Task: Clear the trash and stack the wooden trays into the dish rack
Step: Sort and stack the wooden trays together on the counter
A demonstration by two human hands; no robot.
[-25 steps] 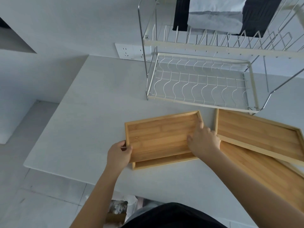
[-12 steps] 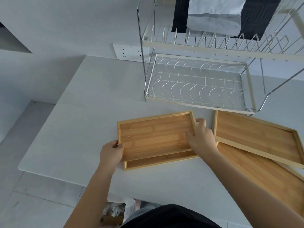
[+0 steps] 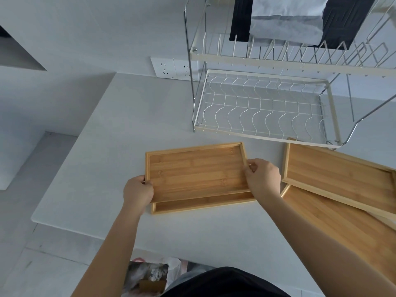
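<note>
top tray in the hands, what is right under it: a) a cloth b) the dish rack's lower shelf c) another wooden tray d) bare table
c: the top tray, gripped at its short ends by the left hand and right hand, sits over another wooden tray whose near edge shows below it.

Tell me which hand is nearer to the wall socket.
Left. The left hand grips the top tray's left edge, below the socket. The right hand holds its right edge, farther off to the socket's right.
</note>
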